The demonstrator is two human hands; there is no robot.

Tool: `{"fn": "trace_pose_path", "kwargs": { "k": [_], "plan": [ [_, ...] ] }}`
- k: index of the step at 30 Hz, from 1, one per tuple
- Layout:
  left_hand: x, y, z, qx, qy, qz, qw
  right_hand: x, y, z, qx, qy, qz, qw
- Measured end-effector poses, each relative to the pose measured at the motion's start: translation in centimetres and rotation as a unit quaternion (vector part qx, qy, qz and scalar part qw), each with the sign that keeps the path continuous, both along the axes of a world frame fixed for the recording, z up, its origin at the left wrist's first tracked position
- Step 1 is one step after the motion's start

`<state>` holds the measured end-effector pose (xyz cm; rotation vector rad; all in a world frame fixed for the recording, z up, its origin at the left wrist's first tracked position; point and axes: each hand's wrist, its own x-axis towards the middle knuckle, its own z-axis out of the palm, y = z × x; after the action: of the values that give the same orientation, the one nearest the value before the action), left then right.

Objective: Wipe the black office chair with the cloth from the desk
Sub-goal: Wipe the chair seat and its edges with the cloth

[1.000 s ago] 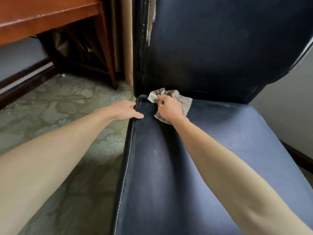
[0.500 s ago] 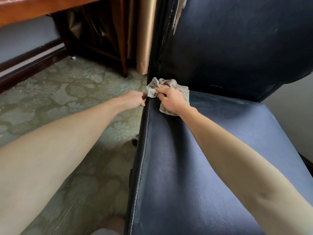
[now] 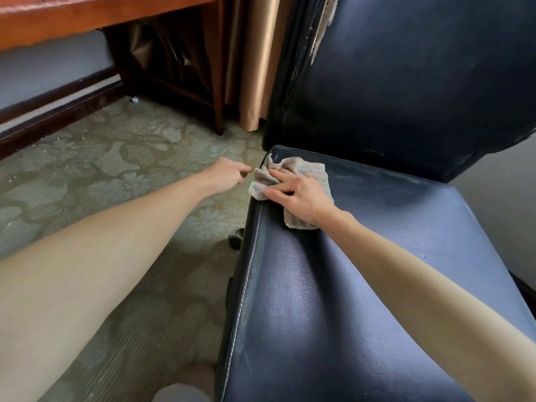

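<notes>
The right hand (image 3: pixel 304 195), fingers spread, presses the crumpled pale striped cloth (image 3: pixel 303 169) onto the black leather office chair's (image 3: pixel 290 314) ten o'clock seat corner; the loosely curled left hand (image 3: pixel 227 174) sits at its nine o'clock, contact unclear.

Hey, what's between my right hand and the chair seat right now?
The cloth: in the head view the right hand presses it flat onto the seat by its left edge.
</notes>
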<state>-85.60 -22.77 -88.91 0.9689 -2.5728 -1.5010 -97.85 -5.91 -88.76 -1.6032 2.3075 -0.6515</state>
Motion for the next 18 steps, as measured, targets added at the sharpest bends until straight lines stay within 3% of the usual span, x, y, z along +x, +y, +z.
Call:
{"fn": "trace_pose_path", "kwargs": {
  "k": [7, 18],
  "plan": [
    [0.2, 1.0, -1.2, 0.05, 0.047, 0.002, 0.998, 1.9, -0.2, 0.1, -0.022, -0.035, -0.082, 0.996],
    [2.5, 3.0, -2.3, 0.044, 0.05, -0.054, 0.996, 8.3, 5.6, 0.6, -0.007, -0.045, -0.036, 0.998]
  ]
}}
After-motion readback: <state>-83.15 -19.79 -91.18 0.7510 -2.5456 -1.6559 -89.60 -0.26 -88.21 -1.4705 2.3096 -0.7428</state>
